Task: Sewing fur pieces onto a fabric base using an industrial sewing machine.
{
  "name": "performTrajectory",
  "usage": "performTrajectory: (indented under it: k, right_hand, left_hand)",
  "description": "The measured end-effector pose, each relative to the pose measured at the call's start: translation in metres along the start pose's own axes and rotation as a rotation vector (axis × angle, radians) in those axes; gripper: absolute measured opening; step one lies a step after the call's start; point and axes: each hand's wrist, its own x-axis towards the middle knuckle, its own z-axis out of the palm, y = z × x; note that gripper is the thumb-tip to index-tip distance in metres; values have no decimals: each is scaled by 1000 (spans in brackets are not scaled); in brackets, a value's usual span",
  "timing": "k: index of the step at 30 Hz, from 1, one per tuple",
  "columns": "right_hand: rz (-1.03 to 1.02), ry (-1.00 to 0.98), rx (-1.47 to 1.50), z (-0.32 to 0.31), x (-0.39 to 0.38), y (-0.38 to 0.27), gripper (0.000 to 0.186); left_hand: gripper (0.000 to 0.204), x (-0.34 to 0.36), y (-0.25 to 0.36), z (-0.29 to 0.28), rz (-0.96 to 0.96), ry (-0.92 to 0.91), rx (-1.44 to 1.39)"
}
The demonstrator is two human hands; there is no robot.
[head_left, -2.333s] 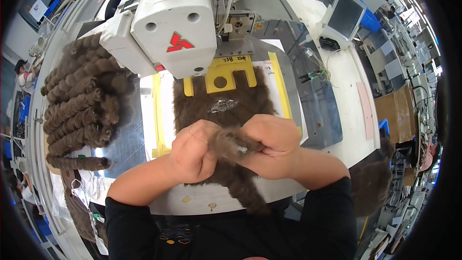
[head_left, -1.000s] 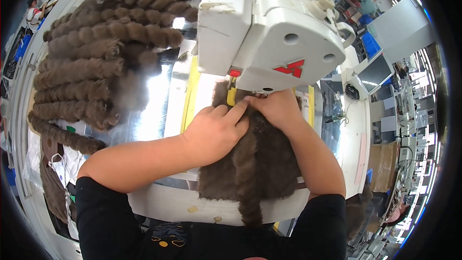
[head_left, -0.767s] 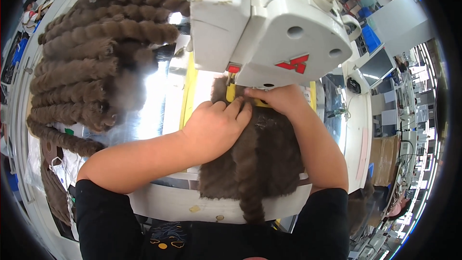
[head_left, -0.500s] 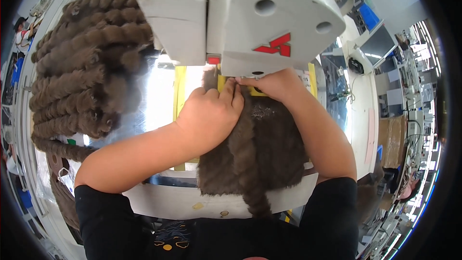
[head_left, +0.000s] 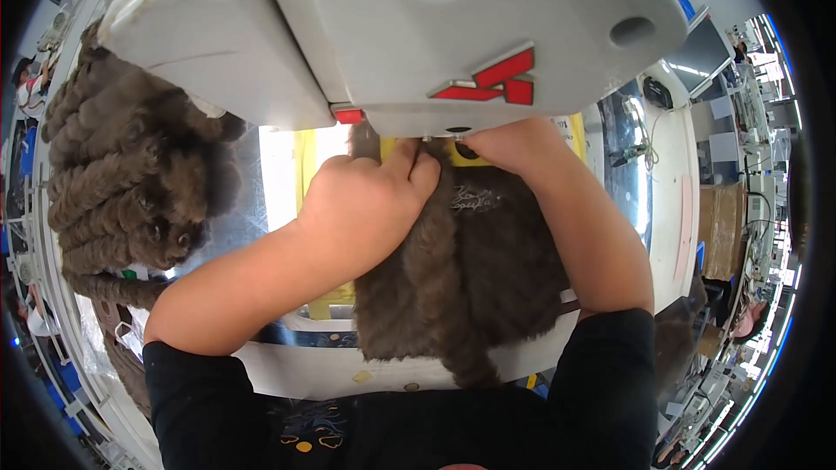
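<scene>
Fingers from both hands sit at the lower edge of the white machine head [head_left: 540, 9], and we judge the step in hand to be lining up the upper end of the fur strip [head_left: 431, 270] on the fur panel [head_left: 514, 270]; the next move calls for keeping that end flat with fingertips clear of the head. Well left of the fingers, we see heaped fur rolls [head_left: 131, 174] on the counter [head_left: 300, 365]. Our left hand [head_left: 361, 200] has its foremost fingers narrow together at the strip's upper end; whether they pinch or only press, we cannot tell. From them the strip runs toward us, brown, plush and ridged, past the panel's near edge. Right of these fingers the panel spreads, dark and shaggy-edged, with a thin silvery marking. Just beside the right thumb lies the yellow template [head_left: 479, 157]. Our right hand [head_left: 514, 146] hides its other fingers, so their grip is unclear.
</scene>
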Motion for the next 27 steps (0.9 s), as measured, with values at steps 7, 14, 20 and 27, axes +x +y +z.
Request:
performTrajectory:
  k: [7,14,20,27]
  right_hand:
    - [41,16,14,2,-5,7,23]
    - [68,-186,117,-24,-40,-17,17]
    - [-187,-232,-101,-9,-52,-10,27]
    - [-242,-237,-352,-7,-55,-30,35]
  left_hand:
    - [26,7,2,5,10,19,33]
    - [25,7,6,3,-45,12,9]
    - [25,6,6,3,-63,16,-93]
    - [29,-1,-1,-5,-13,-41,-154]
